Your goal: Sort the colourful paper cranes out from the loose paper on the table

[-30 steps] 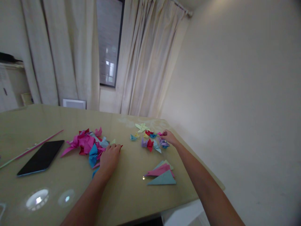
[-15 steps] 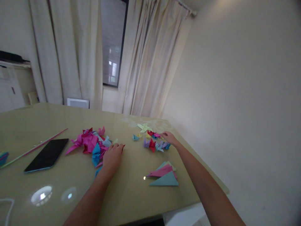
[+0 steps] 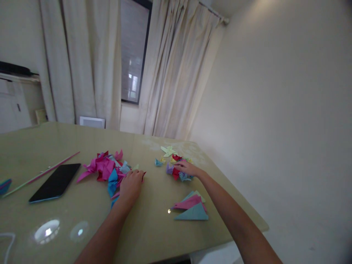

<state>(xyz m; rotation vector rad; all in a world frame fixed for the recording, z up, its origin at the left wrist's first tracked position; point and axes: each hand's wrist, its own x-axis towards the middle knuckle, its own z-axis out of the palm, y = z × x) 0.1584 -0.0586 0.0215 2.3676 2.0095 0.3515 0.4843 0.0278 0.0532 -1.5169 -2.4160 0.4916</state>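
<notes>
Tabletop (image 3: 154,234): glossy pale yellow-green, with a whitish pattern toward the far right corner; round light reflections (image 3: 47,231) shine on the near left part.
Wall (image 3: 269,110): plain and off-white, rising along the right side.
Curtains (image 3: 176,73): cream, hanging in long folds on both sides of a dark-framed window (image 3: 134,55); a curtain rod (image 3: 213,11) shows above the right one.
Far left: a white cabinet (image 3: 13,102) bears a black object (image 3: 15,69), too dim to name; a white-framed panel (image 3: 92,122) stands behind the tabletop's far edge.
Near left: a black-screened tablet (image 3: 55,183) lies flat beside a thin pink-and-green stick (image 3: 44,173); a white cable (image 3: 9,242) curves in below.
Origami pile (image 3: 101,167): magenta, red and blue folded pieces, heaped right of the tablet.
Left hand (image 3: 132,185): on the pile's near right side, fingers together and bent; a red tip pokes out past them, but a pinch cannot be told.
Right hand (image 3: 188,168): reaching over the origami cluster (image 3: 176,175), fingers lowered among red, purple and blue pieces; whether they pinch one cannot be told.
Beyond the cluster: a pale green paper star (image 3: 168,150).
Paper triangles (image 3: 192,212): overlapping, nearer the front edge.
In the way: each hand hides part of the paper beneath it.
</notes>
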